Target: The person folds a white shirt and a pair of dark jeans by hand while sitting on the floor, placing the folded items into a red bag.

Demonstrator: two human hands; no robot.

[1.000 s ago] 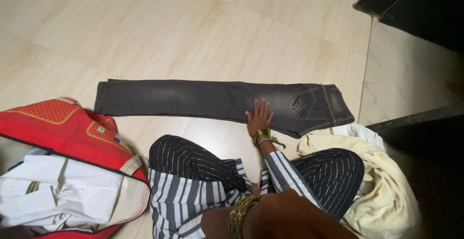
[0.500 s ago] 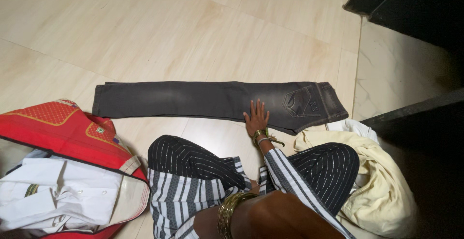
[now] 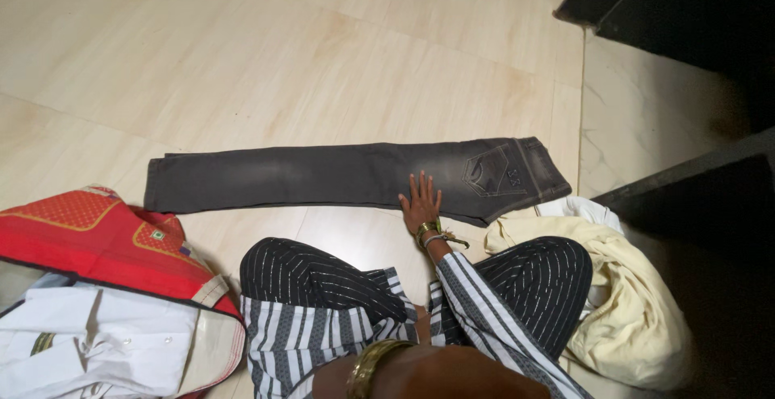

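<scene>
Your right hand [image 3: 421,202] flat, fingers spread, pressing dark grey jeans [image 3: 339,174] laid lengthwise on floor [image 3: 323,52]. Left hand out of view. Step judged: smoothing; next, fold needs both hands.

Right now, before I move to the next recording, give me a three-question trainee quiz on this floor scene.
1. True or false: the dark grey jeans lie flat on the tiled floor, folded lengthwise.
2. Which thing lies in the red bag? A) a white shirt B) a towel C) shoes
3. Fill in: the right hand rests palm down, fingers spread, on the ___.

Key
1. True; the waist end points toward the cream cloth.
2. A.
3. Jeans, near the back pocket. The left hand is out of view; only that forearm with gold bangles shows.
</scene>
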